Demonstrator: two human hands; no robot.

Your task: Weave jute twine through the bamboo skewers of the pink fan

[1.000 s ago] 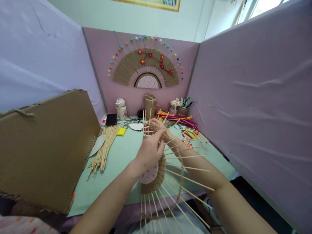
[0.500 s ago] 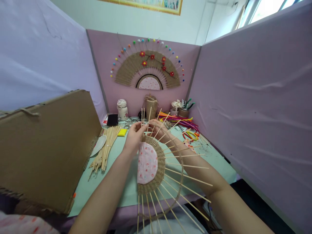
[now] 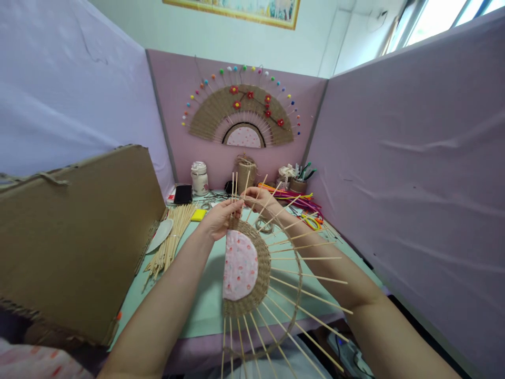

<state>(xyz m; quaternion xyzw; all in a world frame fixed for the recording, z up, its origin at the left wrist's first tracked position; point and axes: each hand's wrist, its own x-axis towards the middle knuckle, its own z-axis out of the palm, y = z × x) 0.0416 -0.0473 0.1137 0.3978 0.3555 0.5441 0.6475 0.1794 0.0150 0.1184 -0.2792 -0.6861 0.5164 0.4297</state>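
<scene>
A half-round fan frame (image 3: 263,263) stands on its side, with a woven twine band around a pink spotted cloth half-disc (image 3: 240,266). Thin wooden sticks (image 3: 321,276) radiate from the band, and a ring of twine (image 3: 300,273) runs across them farther out. My left hand (image 3: 221,218) pinches the end sticks at the top of the frame, just above the band. Beside it, my right hand (image 3: 258,199) has its fingers curled together at the twine among the upper sticks; its fingertips are partly hidden.
A sheet of cardboard (image 3: 79,237) leans at the left, near a bundle of sticks (image 3: 171,242) and a white dish (image 3: 161,235). Behind are a jar (image 3: 199,179), a twine spool (image 3: 245,173) and coloured pipe cleaners (image 3: 303,200). A twine coil (image 3: 264,226) lies on the table. A finished fan (image 3: 240,113) hangs behind.
My right hand has drawn slightly up and right, its fingers now closer together near the stick tops. The twine coil on the table has come into sight. The view has shifted slightly.
</scene>
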